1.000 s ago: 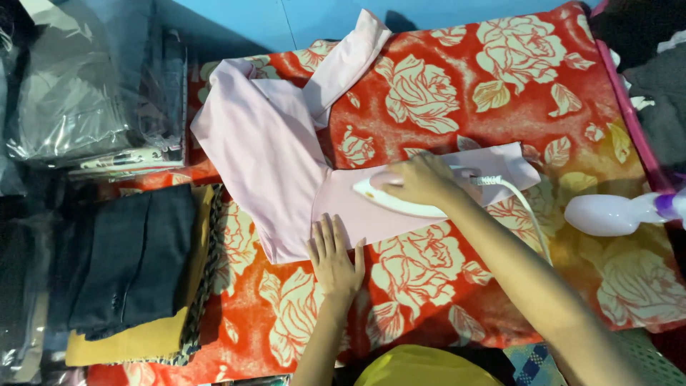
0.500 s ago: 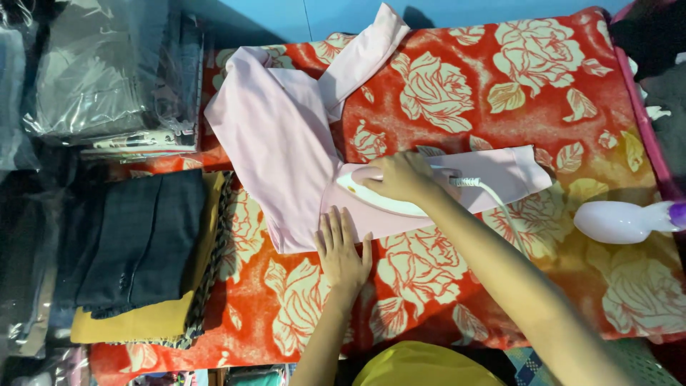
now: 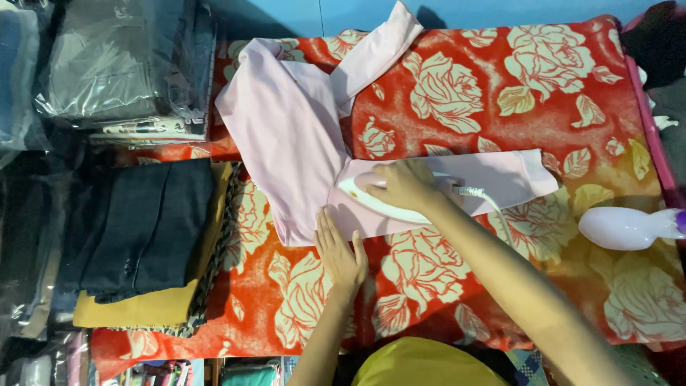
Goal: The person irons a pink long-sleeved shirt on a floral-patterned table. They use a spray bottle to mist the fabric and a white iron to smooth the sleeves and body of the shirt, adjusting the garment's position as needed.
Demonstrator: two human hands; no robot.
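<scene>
**Mia:** Wrapped tight around the handle of the white plastic iron [image 3: 389, 200] is the person's right hand [image 3: 404, 184], fingers closed on it. Where is the iron?

**Tom:** It sits on the long sleeve of the pale pink cloth shirt [image 3: 296, 146], near where the sleeve meets the body. The shirt lies spread on the big red blanket with cream roses [image 3: 500, 93].

**Mia:** And the left hand [image 3: 341, 250]?

**Tom:** It lies flat with fingers apart, holding nothing. The fingertips press the bottom edge of the pink shirt, just beside the iron.

**Mia:** How much looks done?

**Tom:** The sleeve under the iron looks smooth out to its end. The shirt's body and the other sleeve at the top look bunched and folded, so I think most is left.

**Mia:** Count things, biggest first!

**Tom:** One blanket. One pink shirt. One pile of folded dark and yellow clothes [image 3: 136, 243] on the left, and above it one stack of clothes in clear plastic bags [image 3: 121, 64]. One pale purple spray bottle [image 3: 629, 227] lying on the right. One iron. Two hands.
</scene>
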